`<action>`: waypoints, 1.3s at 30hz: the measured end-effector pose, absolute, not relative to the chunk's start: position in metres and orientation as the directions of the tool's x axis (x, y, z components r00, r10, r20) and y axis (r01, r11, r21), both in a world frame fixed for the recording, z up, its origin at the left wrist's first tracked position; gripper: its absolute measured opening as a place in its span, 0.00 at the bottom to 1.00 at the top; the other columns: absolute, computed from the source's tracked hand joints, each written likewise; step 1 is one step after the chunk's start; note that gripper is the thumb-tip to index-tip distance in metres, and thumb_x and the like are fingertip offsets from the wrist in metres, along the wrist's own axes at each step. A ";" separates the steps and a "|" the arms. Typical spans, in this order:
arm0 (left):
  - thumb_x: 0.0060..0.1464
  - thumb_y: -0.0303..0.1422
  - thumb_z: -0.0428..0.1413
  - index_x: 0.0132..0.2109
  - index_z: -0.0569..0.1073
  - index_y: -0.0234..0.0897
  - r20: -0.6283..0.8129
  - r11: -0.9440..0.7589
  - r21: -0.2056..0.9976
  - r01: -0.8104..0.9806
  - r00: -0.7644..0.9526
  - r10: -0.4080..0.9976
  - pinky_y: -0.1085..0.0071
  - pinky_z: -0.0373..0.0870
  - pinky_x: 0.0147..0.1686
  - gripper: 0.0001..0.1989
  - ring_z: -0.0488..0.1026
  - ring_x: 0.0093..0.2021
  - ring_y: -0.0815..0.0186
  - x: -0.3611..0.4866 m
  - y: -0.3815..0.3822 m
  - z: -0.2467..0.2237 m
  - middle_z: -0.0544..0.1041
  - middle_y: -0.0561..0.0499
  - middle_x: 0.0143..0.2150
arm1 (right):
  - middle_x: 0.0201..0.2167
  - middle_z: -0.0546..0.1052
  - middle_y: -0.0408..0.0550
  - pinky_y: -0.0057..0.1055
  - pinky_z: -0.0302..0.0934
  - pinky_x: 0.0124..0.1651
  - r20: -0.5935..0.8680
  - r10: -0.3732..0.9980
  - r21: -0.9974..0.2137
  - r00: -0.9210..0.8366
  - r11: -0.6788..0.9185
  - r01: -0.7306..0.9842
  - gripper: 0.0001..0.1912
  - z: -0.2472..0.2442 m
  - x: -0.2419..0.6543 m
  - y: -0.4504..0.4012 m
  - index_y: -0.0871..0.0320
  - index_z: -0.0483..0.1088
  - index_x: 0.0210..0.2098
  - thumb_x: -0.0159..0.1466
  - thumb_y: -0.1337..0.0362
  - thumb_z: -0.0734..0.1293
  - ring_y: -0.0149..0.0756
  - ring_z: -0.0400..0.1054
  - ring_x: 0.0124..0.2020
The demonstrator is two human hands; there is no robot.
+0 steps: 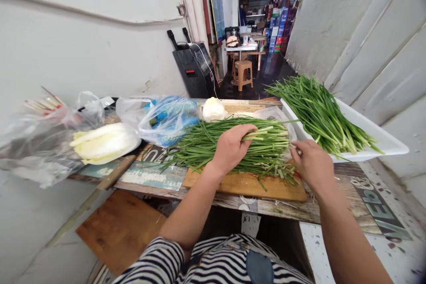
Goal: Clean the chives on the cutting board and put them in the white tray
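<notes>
A heap of green chives [199, 144] lies across a wooden cutting board [246, 185], its pale stem ends pointing right. My left hand [233, 148] is closed around a few stems on top of the heap, thumb and fingers together. Just right of the stem ends, my right hand [313, 164] has its thumb and fingertips pinched together; what is between them is too small to make out. More chives [329, 115] fill a white tray [391, 144] at the right.
A napa cabbage [104, 143] sits at the left beside plastic bags [169, 120]. A knife [116, 173] juts over the table's front edge. A pale cabbage piece [213, 109] stands behind the heap. Beyond are a black speaker [196, 69] and a brown stool [244, 74].
</notes>
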State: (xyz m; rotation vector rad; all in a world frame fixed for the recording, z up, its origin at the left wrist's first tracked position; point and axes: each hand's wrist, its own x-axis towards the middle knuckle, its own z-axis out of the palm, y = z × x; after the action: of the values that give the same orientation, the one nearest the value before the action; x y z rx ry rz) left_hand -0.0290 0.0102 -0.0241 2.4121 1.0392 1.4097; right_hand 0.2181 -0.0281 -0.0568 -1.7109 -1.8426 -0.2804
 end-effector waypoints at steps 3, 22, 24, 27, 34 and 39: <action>0.59 0.28 0.56 0.48 0.77 0.35 0.697 -0.728 0.476 0.494 0.292 0.654 0.68 0.74 0.51 0.11 0.78 0.47 0.64 -0.028 0.010 -0.022 0.81 0.48 0.46 | 0.36 0.78 0.53 0.34 0.61 0.38 0.487 0.855 -0.146 -0.176 0.278 0.949 0.13 -0.056 0.215 -0.011 0.58 0.78 0.39 0.65 0.69 0.61 0.41 0.71 0.37; 0.59 0.28 0.58 0.43 0.81 0.40 0.421 -0.727 0.403 0.556 0.593 0.686 0.66 0.67 0.42 0.08 0.71 0.38 0.63 -0.011 0.016 -0.028 0.82 0.50 0.38 | 0.37 0.79 0.50 0.40 0.67 0.47 0.669 0.721 -0.438 -0.183 0.580 0.687 0.08 -0.034 0.197 -0.026 0.55 0.76 0.39 0.64 0.61 0.66 0.42 0.72 0.41; 0.58 0.28 0.58 0.41 0.81 0.40 0.430 -0.722 0.400 0.565 0.579 0.692 0.66 0.67 0.41 0.07 0.71 0.38 0.63 -0.010 0.015 -0.029 0.82 0.50 0.37 | 0.37 0.79 0.50 0.40 0.67 0.47 0.625 0.765 -0.536 -0.154 0.564 0.628 0.08 -0.036 0.194 -0.025 0.55 0.77 0.37 0.63 0.61 0.66 0.41 0.73 0.41; 0.57 0.27 0.59 0.42 0.81 0.39 0.441 -0.731 0.403 0.551 0.583 0.683 0.66 0.67 0.42 0.08 0.70 0.38 0.63 -0.008 0.013 -0.029 0.82 0.50 0.37 | 0.34 0.79 0.48 0.38 0.67 0.45 0.565 0.824 -0.720 -0.022 0.507 0.473 0.06 -0.043 0.187 -0.023 0.55 0.77 0.32 0.60 0.61 0.68 0.39 0.73 0.38; 0.54 0.25 0.60 0.37 0.82 0.39 0.408 -0.679 0.464 0.568 0.544 0.733 0.68 0.67 0.40 0.06 0.71 0.36 0.63 -0.006 0.009 -0.025 0.82 0.51 0.34 | 0.28 0.75 0.44 0.34 0.65 0.38 0.229 0.895 -0.932 0.383 0.315 -0.180 0.16 -0.055 0.177 -0.013 0.55 0.72 0.28 0.51 0.49 0.74 0.35 0.69 0.32; 0.54 0.25 0.61 0.40 0.82 0.37 0.434 -0.618 0.550 0.562 0.440 0.786 0.67 0.69 0.44 0.07 0.73 0.39 0.63 -0.009 0.008 -0.024 0.83 0.49 0.38 | 0.27 0.75 0.50 0.37 0.63 0.40 0.463 0.841 -0.718 0.280 0.170 0.675 0.18 -0.054 0.207 -0.028 0.57 0.74 0.25 0.57 0.48 0.69 0.39 0.68 0.32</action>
State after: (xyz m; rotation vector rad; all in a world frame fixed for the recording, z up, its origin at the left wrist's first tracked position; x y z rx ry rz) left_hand -0.0093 0.0079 -0.0241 2.3718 1.1539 0.9713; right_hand 0.2067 -0.0284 -0.0539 -1.5556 -1.4476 0.2100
